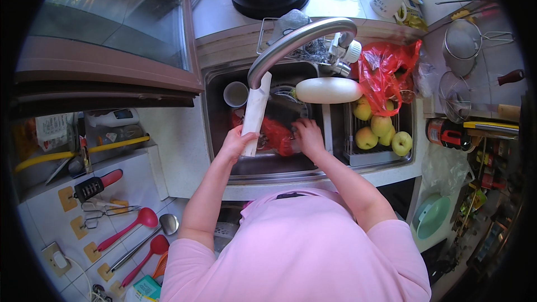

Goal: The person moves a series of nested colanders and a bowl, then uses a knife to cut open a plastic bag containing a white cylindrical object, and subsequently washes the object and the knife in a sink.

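In my left hand [240, 141] is a long, pale white piece [257, 113], possibly a peeled root vegetable. It slants upward over the left sink basin [218, 157], and its top end lies by the faucet spout [256, 76]. My right hand [309, 137] reaches down into the same basin, beside a crumpled red plastic bag [279, 136]. Its fingertips are bent and dark in shadow, so I cannot tell if they grip anything. A large white radish [327, 90] rests across the divider between the two basins. Near the basin's back left stands a white cup [235, 94].
Several yellow-green apples or pears [381, 126] sit on a rack in the right basin, below another red plastic bag [388, 71]. The curved metal faucet [302, 37] arches over the sink. An open window [126, 21] juts in at left. Ladles [147, 217] hang lower left.
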Motion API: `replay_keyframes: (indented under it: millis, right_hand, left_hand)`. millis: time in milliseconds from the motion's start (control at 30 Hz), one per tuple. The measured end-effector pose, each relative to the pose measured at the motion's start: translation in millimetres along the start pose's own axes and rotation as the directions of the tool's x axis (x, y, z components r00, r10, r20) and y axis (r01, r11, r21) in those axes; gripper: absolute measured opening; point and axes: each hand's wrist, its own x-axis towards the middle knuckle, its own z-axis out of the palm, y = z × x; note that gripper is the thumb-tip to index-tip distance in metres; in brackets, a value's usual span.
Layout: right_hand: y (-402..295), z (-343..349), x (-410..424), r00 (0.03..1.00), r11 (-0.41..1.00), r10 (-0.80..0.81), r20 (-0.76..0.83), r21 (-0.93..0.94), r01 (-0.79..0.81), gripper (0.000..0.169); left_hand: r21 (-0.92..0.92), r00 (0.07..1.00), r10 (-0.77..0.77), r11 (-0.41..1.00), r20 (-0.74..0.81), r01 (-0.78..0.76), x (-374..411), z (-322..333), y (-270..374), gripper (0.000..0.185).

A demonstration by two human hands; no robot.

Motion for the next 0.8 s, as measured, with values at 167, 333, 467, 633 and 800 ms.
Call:
replay_keyframes:
  millis: [167,333,467,633,800]
  right_hand:
    - [-45.2,-1.3,36.4,0.971,0.595,0.196,0.134,0.771,-0.227,0.037]
    - [-73.1,-1.8,83.2,0.927,0.515,0.258,0.274,0.772,-0.372,0.046]
    - [-80.2,-6.0,118.6,0.911,0.477,0.306,0.277,0.784,-0.398,0.054]
    - [-101.5,22.0,93.7,0.966,0.755,0.224,-0.13,0.65,-0.088,0.044]
    - [-82.3,6.1,145.6,0.916,0.44,0.319,0.244,0.818,-0.371,0.035]
  left_hand:
    - [0.006,0.994,0.097,0.995,-0.045,-0.097,2.5,34.2,3.6,0.039]
    - [-0.076,0.969,0.217,0.971,-0.121,-0.227,1.3,60.2,1.9,0.039]
    - [0.012,0.939,0.296,0.954,-0.174,-0.298,-4.5,72.4,2.6,0.043]
    - [0.094,0.88,0.374,0.927,-0.292,-0.363,2.0,64.5,-2.8,0.047]
    - [0.163,0.928,0.322,0.942,-0.189,-0.293,-11.8,65.1,8.4,0.043]
